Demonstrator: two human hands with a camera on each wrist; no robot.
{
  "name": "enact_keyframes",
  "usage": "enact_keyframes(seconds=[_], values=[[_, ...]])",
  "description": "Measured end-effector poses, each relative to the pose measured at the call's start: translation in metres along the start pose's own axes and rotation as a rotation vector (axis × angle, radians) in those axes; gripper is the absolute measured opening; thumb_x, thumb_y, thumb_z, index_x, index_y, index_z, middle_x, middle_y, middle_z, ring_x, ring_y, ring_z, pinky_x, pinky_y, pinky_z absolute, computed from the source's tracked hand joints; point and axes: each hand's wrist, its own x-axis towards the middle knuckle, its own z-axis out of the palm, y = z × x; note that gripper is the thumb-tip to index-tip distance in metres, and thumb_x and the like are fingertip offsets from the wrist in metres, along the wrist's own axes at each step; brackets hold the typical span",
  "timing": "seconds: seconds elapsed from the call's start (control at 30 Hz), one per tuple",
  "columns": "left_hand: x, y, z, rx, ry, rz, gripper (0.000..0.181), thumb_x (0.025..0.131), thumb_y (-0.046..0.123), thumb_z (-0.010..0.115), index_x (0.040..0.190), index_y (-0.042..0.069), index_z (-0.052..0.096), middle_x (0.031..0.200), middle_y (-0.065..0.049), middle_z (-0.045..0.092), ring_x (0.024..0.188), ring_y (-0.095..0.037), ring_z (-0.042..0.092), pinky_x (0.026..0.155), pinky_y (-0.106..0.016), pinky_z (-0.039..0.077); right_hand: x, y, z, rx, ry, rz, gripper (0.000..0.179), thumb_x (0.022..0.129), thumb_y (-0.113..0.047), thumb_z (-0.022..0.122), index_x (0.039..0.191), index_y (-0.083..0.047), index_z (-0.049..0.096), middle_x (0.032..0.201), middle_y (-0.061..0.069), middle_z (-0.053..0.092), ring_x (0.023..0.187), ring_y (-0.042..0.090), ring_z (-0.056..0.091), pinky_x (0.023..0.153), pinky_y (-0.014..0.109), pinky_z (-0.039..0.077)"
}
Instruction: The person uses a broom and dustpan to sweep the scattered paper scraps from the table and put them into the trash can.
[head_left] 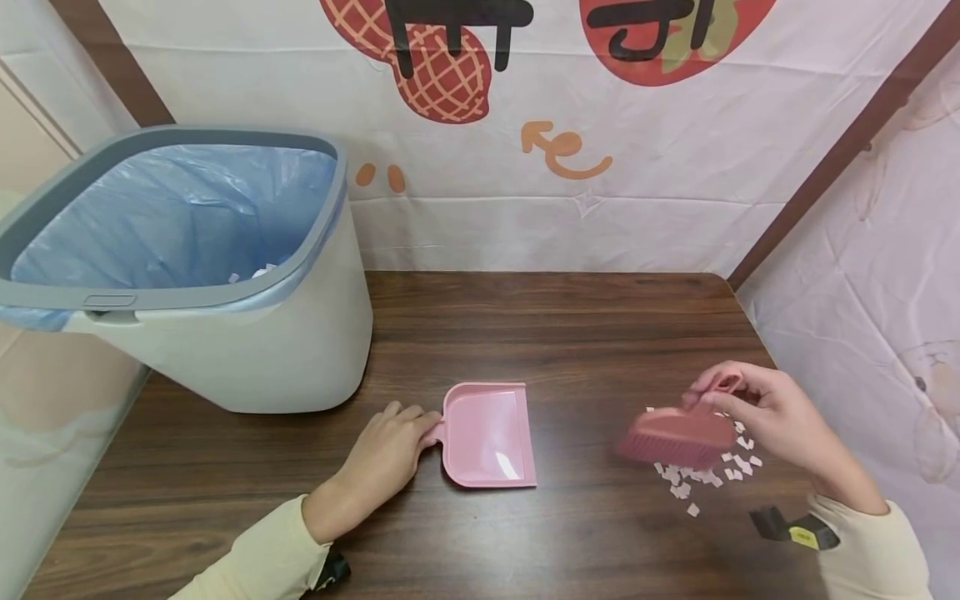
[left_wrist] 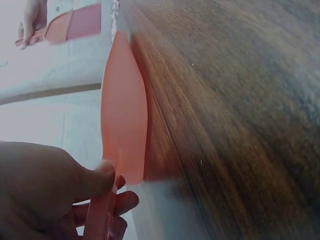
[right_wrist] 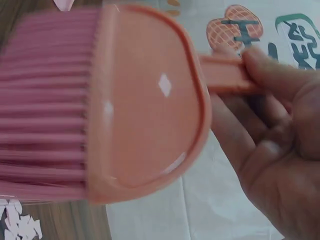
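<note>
My left hand (head_left: 386,454) pinches the short handle of a pink dustpan (head_left: 483,433), which lies on the table with its straight lip facing right. In the left wrist view the thumb and fingers wrap the dustpan's handle (left_wrist: 101,212). At the right, my right hand (head_left: 776,412) grips the handle of a pink hand brush (head_left: 678,437). Its bristles (right_wrist: 47,105) point left in the right wrist view. Small white paper scraps (head_left: 682,483) lie scattered under and around the brush, which partly hides them. Whether the bristles touch the table, I cannot tell.
A pale waste bin (head_left: 315,350) with a grey rim and blue liner (head_left: 172,208) stands at the back left; a few white scraps show inside. The dark wooden table (head_left: 540,325) meets a printed white cloth (head_left: 660,167) behind and at the right.
</note>
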Motion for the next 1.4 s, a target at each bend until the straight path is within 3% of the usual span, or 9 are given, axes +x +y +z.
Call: enact_keyframes(seconds=[0.23, 0.37, 0.47, 0.53, 0.9, 1.13, 1.4], values=[[-0.001, 0.001, 0.000, 0.003, -0.007, 0.003, 0.022, 0.092, 0.011, 0.074, 0.114, 0.004, 0.074, 0.096, -0.006, 0.070, 0.080, -0.027, 0.054, 0.073, -0.042, 0.049, -0.011, 0.006, -0.016, 0.164, -0.304, -0.020, 0.039, 0.087, 0.023, 0.060, 0.100, -0.012, 0.070, 0.094, 0.001, 0.074, 0.079, 0.012, 0.066, 0.058, 0.029, 0.048], [-0.001, 0.001, 0.000, 0.007, -0.006, 0.006, 0.022, 0.092, 0.011, 0.075, 0.113, 0.005, 0.075, 0.095, -0.006, 0.070, 0.079, -0.027, 0.053, 0.072, -0.041, 0.049, -0.016, 0.015, -0.020, 0.329, -0.486, -0.042, 0.041, 0.088, 0.027, 0.052, 0.105, -0.008, 0.068, 0.095, 0.005, 0.072, 0.085, 0.017, 0.068, 0.064, 0.032, 0.053], [0.000, 0.001, 0.000, 0.005, -0.006, 0.003, 0.022, 0.092, 0.011, 0.075, 0.113, 0.005, 0.075, 0.095, -0.006, 0.070, 0.080, -0.027, 0.053, 0.073, -0.042, 0.049, -0.017, 0.025, -0.018, 0.465, -0.588, -0.081, 0.043, 0.087, 0.031, 0.048, 0.107, -0.002, 0.066, 0.095, 0.011, 0.071, 0.084, 0.022, 0.069, 0.067, 0.035, 0.056], [0.000, 0.001, 0.000, 0.006, -0.007, 0.000, 0.022, 0.092, 0.012, 0.074, 0.113, 0.005, 0.075, 0.095, -0.006, 0.069, 0.080, -0.027, 0.053, 0.073, -0.041, 0.049, -0.017, 0.030, -0.016, 0.501, -0.629, -0.075, 0.042, 0.087, 0.031, 0.047, 0.107, -0.001, 0.065, 0.096, 0.012, 0.071, 0.083, 0.023, 0.069, 0.067, 0.036, 0.057], [-0.001, 0.002, 0.001, 0.016, -0.003, 0.003, 0.023, 0.091, 0.010, 0.075, 0.113, 0.005, 0.075, 0.096, -0.007, 0.070, 0.080, -0.027, 0.053, 0.072, -0.041, 0.049, -0.018, 0.045, -0.006, 0.481, -0.618, -0.051, 0.037, 0.090, 0.027, 0.048, 0.105, -0.002, 0.065, 0.096, 0.011, 0.072, 0.081, 0.022, 0.068, 0.064, 0.035, 0.056], [-0.001, 0.001, 0.000, 0.011, 0.005, 0.004, 0.023, 0.090, 0.010, 0.076, 0.113, 0.005, 0.075, 0.097, -0.007, 0.070, 0.080, -0.028, 0.054, 0.072, -0.042, 0.049, -0.014, 0.045, -0.002, 0.445, -0.590, 0.046, 0.031, 0.095, 0.020, 0.051, 0.104, -0.005, 0.067, 0.094, 0.010, 0.073, 0.082, 0.021, 0.071, 0.068, 0.036, 0.058], [-0.001, 0.001, -0.002, 0.017, 0.004, 0.004, 0.025, 0.089, 0.012, 0.076, 0.113, 0.005, 0.075, 0.097, -0.006, 0.070, 0.079, -0.026, 0.053, 0.073, -0.041, 0.050, -0.006, 0.042, 0.001, 0.400, -0.532, 0.049, 0.027, 0.093, 0.018, 0.056, 0.100, -0.006, 0.067, 0.091, 0.012, 0.073, 0.082, 0.021, 0.071, 0.067, 0.034, 0.058]])
